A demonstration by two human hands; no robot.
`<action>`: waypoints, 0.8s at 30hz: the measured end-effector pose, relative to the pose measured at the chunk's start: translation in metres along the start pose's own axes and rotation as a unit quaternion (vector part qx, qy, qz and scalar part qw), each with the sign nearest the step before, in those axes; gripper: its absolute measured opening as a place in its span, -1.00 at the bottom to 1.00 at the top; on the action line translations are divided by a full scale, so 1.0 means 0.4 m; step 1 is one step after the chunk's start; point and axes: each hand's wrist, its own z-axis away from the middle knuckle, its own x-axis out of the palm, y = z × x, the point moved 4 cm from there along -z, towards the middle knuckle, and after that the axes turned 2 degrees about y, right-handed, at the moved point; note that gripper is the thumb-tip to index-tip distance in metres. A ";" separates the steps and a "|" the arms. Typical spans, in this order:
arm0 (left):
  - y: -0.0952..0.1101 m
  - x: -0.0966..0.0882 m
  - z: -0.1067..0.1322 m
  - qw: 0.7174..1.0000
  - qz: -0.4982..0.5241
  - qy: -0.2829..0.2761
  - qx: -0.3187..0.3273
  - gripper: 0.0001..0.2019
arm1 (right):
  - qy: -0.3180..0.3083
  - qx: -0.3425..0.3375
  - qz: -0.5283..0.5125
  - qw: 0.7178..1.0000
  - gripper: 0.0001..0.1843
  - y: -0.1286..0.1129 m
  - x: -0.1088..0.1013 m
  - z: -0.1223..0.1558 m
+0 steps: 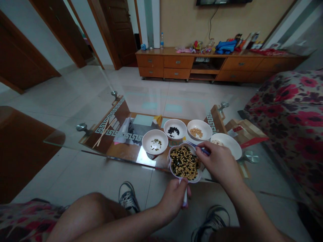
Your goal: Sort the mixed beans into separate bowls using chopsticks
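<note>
My left hand (174, 196) is closed around the handle of a white scalloped bowl (169, 163) at the table's near edge. Mixed beans (184, 163), yellow, black and green, fill it. A pair of blue tweezers (198, 147) is pinched in my right hand (218, 159), its tips over the far rim of that bowl. Beyond stand white bowls: one (146, 147) with a few green beans (156, 144), one (179, 122) with black beans (173, 131), and one (205, 124) with yellow beans (196, 133). Partly behind my right hand, another white bowl (233, 144) holds pale pieces I cannot make out.
The glass table (88, 101) has metal supports at its corners. Wooden chopsticks (103, 132) and a clear plastic bag (123, 131) show at its left. A brown paper bag (243, 129) stands right, beside a floral-covered sofa (290, 101). A wooden cabinet (176, 62) lines the far wall.
</note>
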 end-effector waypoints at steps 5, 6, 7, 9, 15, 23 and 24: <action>-0.003 0.000 -0.002 1.000 0.003 0.002 0.002 -0.29 | -0.067 0.001 0.027 0.997 -0.76 0.014 0.017 0.007; -0.004 -0.001 -0.003 1.000 0.003 0.002 0.003 -0.29 | -0.082 0.000 0.030 0.996 -0.76 0.014 0.022 0.008; -0.004 -0.001 -0.003 1.000 0.002 0.003 0.003 -0.29 | -0.096 -0.003 0.029 0.995 -0.77 0.012 0.026 0.009; -0.004 -0.002 -0.004 1.000 0.001 0.003 0.002 -0.29 | -0.119 -0.016 0.022 0.993 -0.79 0.006 0.035 0.010; 0.002 -0.002 0.002 1.000 -0.006 0.003 0.000 -0.29 | -0.171 -0.047 -0.012 0.984 -0.81 -0.005 0.059 0.018; 0.002 -0.003 -0.002 1.000 -0.008 0.003 0.004 -0.30 | -0.196 -0.068 -0.034 0.978 -0.85 -0.007 0.078 0.024; 0.002 -0.002 -0.002 1.000 -0.005 0.003 0.004 -0.30 | -0.199 -0.068 -0.033 0.977 -0.85 -0.009 0.079 0.024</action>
